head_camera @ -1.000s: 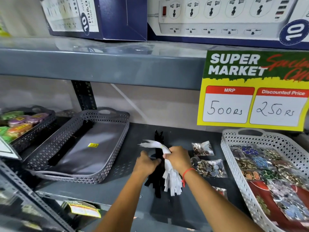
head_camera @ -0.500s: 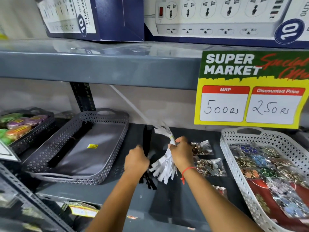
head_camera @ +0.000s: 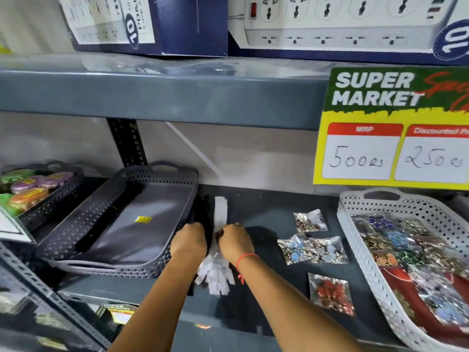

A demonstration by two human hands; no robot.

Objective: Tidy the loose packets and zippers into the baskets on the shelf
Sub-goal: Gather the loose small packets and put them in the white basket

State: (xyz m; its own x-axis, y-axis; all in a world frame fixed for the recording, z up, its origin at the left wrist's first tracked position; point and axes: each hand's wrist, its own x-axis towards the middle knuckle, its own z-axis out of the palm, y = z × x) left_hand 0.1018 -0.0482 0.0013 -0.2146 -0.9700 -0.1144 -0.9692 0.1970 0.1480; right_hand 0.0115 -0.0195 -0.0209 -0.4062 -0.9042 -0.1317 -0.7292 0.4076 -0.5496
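Observation:
My right hand [head_camera: 234, 241] grips a bundle of white zippers [head_camera: 220, 212] on the dark shelf; their ends fan out below my wrist. My left hand [head_camera: 189, 238] is closed on a bundle of black zippers [head_camera: 203, 209] right beside it, next to the grey basket [head_camera: 76, 224]. That basket holds black zippers [head_camera: 106, 217] along its left side. Loose packets of buttons lie to the right: one silver [head_camera: 310, 221], two pale blue [head_camera: 313, 248], one red [head_camera: 331, 292]. The white basket [head_camera: 355, 224] at the right holds several button packets.
A dark basket [head_camera: 73, 179] at the far left holds coloured packets. A yellow price sign [head_camera: 390, 153] hangs from the upper shelf, above the white basket. Boxes of power strips [head_camera: 342, 24] stand on the upper shelf. A slotted upright [head_camera: 128, 142] stands behind the grey basket.
Both hands have moved left with the zipper bundles, close to the grey basket's right wall. The white zippers, raised half a second ago, now lie flat along the shelf.

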